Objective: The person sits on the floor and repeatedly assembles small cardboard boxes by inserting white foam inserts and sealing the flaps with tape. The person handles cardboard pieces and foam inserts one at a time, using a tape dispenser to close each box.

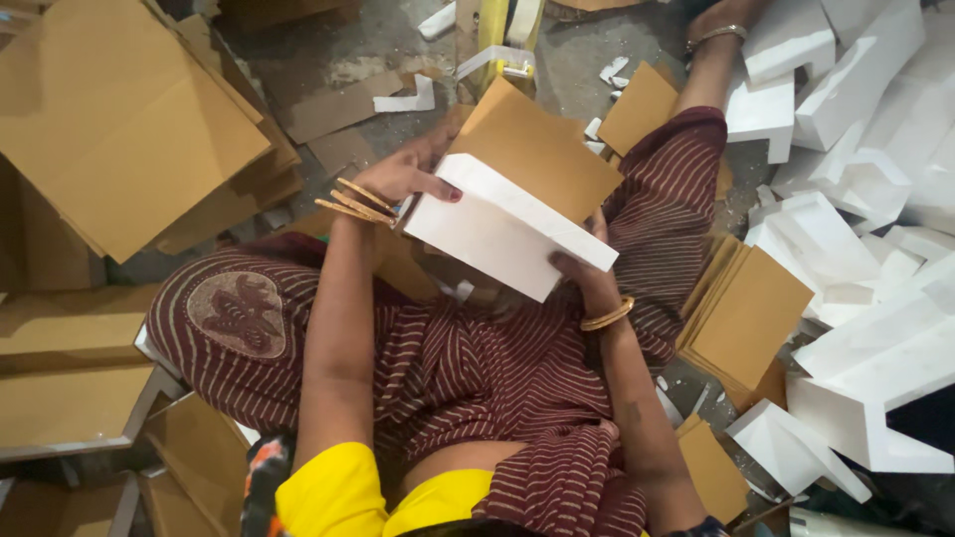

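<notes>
I sit on the floor and hold a white foam block (pixel 497 231) with a brown cardboard sheet (pixel 542 149) lying against its far side, both above my lap. My left hand (pixel 403 177), with bangles at the wrist, grips the block's left end, thumb on its white face. My right hand (pixel 587 273), with one bangle, holds the block's lower right edge from underneath, fingers partly hidden behind it. My legs in dark red striped cloth spread out below the block.
Piles of white foam pieces (pixel 865 179) lie to the right. A stack of cut cardboard squares (pixel 746 313) sits by my right knee. Large cardboard sheets (pixel 109 119) and flattened boxes (pixel 70 398) lie at the left. Foam scraps litter the concrete floor (pixel 328 50).
</notes>
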